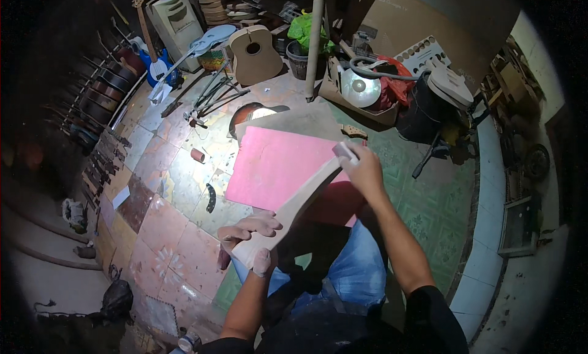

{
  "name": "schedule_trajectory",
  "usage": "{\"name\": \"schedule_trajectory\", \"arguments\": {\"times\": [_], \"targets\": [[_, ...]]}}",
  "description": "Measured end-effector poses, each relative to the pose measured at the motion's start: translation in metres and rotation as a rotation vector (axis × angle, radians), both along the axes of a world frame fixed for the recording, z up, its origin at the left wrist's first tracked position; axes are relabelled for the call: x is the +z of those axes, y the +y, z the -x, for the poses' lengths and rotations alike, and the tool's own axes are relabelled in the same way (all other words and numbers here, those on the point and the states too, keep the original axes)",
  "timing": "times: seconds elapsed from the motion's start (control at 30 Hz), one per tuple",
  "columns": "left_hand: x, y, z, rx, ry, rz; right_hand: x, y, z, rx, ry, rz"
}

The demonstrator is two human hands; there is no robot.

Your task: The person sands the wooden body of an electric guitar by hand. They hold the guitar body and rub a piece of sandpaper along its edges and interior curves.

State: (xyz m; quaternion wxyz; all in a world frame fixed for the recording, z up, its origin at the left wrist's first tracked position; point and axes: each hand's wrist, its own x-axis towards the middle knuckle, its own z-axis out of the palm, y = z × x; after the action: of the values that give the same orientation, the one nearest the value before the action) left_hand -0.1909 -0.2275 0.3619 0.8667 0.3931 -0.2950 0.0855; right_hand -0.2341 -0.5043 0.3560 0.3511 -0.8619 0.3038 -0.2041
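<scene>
My left hand [248, 231], in a dusty glove, is closed round the broad end of a long, pale wooden piece [299, 200] shaped like a guitar neck, tilted up toward the right over my lap. My right hand [365, 173], bare, grips a small light block [342, 150] against the piece's far, narrow end. Beneath lies a pink board [272, 161] on a greyish sheet [309, 118], with a dark sunburst shape [244, 115] partly under that.
Guitars [107, 84] line the left, and an unfinished acoustic body [256, 53] stands behind. A pole [313, 41], a cardboard box [331, 84] and a black bucket [410, 109] are at the back right. A red cylinder [197, 155] and black curved piece [211, 197] lie on the tiles.
</scene>
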Motion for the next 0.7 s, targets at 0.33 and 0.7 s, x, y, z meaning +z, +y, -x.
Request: {"name": "schedule_trajectory", "arguments": {"times": [0.33,0.7], "targets": [[-0.009,0.006,-0.015,-0.069,-0.133,0.041,0.006,0.040,0.008,0.122,-0.012,0.286],[-0.014,0.014,-0.015,-0.057,-0.082,0.080,0.011,0.087,0.026,0.246,-0.148,0.501]]}}
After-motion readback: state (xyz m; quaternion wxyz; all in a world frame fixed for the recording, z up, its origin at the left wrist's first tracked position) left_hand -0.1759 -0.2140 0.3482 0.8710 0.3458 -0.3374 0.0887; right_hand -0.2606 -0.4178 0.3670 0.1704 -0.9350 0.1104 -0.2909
